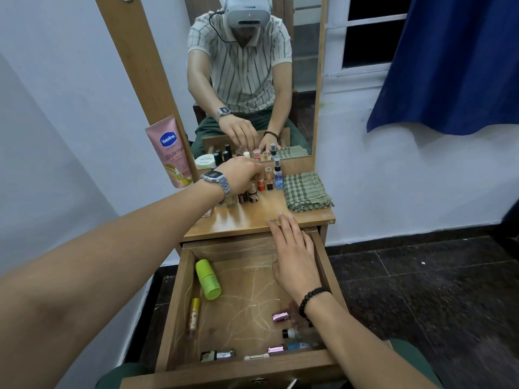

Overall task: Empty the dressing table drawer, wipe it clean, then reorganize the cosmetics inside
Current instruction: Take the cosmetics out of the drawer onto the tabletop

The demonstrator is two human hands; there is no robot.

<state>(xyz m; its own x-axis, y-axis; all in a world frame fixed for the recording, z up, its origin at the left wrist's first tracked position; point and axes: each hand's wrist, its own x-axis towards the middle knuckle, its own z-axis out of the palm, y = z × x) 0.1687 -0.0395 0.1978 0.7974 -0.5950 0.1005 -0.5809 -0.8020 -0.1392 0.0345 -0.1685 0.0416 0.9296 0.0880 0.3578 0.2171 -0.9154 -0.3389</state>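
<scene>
White-walled corner, wooden desk (252,217) under mirror, drawer (179,304) pulled out below front edge. Our left hand (238,175) reaches rear-left of desk among standing cosmetics (262,182); fingers curl down, but whether grip holds bottle we cannot tell. Right hand (295,256) flat, fingers straight, holding nothing, over drawer's rear-right corner. Green tube (207,279), small bottles (280,317) remain inside. Emptying unfinished, we judge: lift one at a time, stand upright in tight rows, keep checked cloth (306,192) at right edge free.

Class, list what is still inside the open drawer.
Inside the drawer: a green tube, a yellow-capped tube, pink-capped bottles and small bottles along the front. The right forearm covers part of the right side.
</scene>
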